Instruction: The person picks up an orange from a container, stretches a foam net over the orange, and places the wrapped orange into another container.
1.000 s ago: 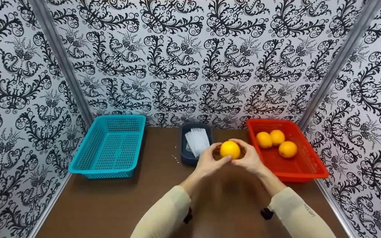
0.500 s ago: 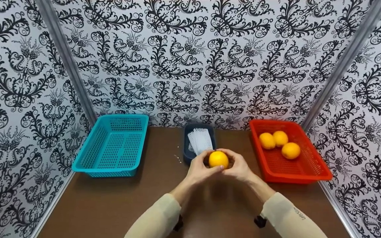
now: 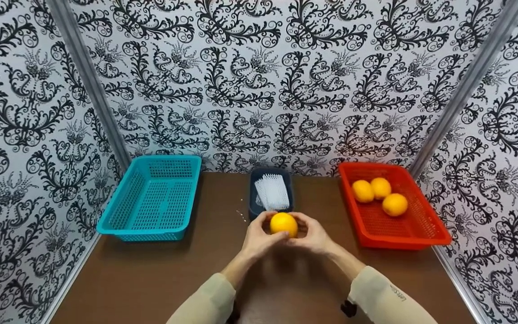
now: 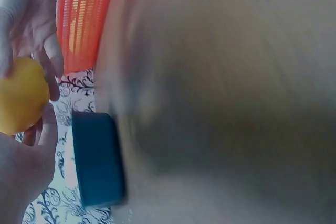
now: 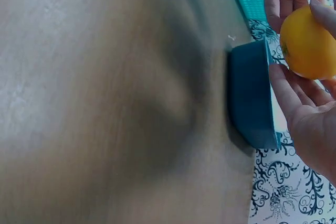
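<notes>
A single orange is held up between both hands, above the table in front of the dark small bin. My left hand curls round its left side, thumb at the near face. From the other side my right hand grips it, fingers bent behind it. The left wrist view shows the orange at the left edge with both hands about it. In the right wrist view the orange appears between the fingers, raised off the tabletop. White foam net sleeves lie in the dark bin just beyond the hands.
On the right stands a red basket with several oranges in it. A turquoise basket stands at the left. Small white bits lie on the brown table. Patterned walls enclose the back and sides.
Both hands have carried the orange left and nearer to the body, away from the red basket to in front of the dark bin. The grip looks the same.
</notes>
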Demonstrator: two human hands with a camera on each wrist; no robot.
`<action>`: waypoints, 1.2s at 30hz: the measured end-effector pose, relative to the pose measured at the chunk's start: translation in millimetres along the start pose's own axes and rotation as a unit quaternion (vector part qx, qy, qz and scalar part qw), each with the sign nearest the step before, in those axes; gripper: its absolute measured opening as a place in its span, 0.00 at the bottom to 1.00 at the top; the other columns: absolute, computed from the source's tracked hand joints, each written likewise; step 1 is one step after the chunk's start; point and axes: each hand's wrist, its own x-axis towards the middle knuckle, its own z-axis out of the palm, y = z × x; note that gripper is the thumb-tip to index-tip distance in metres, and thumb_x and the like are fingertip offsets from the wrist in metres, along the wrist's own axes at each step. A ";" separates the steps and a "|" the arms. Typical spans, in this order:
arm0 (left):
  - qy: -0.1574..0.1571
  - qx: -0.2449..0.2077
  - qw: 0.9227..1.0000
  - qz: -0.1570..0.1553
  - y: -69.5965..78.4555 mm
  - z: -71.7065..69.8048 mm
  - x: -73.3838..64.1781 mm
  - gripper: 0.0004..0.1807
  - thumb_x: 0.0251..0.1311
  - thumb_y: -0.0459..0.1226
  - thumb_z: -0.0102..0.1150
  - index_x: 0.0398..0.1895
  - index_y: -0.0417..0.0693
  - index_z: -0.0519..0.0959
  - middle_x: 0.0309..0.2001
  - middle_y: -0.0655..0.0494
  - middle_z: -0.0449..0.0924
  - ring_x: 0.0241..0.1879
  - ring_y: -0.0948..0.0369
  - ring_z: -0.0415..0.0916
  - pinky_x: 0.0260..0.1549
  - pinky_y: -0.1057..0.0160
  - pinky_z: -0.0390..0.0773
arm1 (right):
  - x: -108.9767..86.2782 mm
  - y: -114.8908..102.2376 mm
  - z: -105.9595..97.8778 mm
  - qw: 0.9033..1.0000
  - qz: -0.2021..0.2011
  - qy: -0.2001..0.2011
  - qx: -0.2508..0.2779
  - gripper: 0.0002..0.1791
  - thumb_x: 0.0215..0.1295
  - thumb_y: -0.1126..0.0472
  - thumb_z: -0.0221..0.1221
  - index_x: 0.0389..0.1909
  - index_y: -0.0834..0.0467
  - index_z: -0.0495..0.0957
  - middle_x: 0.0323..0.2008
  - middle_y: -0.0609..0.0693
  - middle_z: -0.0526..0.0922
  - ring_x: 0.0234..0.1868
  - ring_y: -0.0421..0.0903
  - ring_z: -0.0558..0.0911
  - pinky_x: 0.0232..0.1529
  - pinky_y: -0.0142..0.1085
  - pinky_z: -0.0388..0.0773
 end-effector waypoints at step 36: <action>-0.090 0.164 0.982 0.012 -38.4 -33.2 -33.1 0.43 0.50 0.47 0.89 0.71 0.48 0.82 0.63 0.50 0.90 0.56 0.54 0.87 0.65 0.50 0.85 | -5.7 21.3 36.4 0.996 -0.007 -0.011 -0.083 0.42 0.52 0.64 0.85 0.69 0.67 0.81 0.60 0.66 0.84 0.61 0.64 0.88 0.66 0.58 0.87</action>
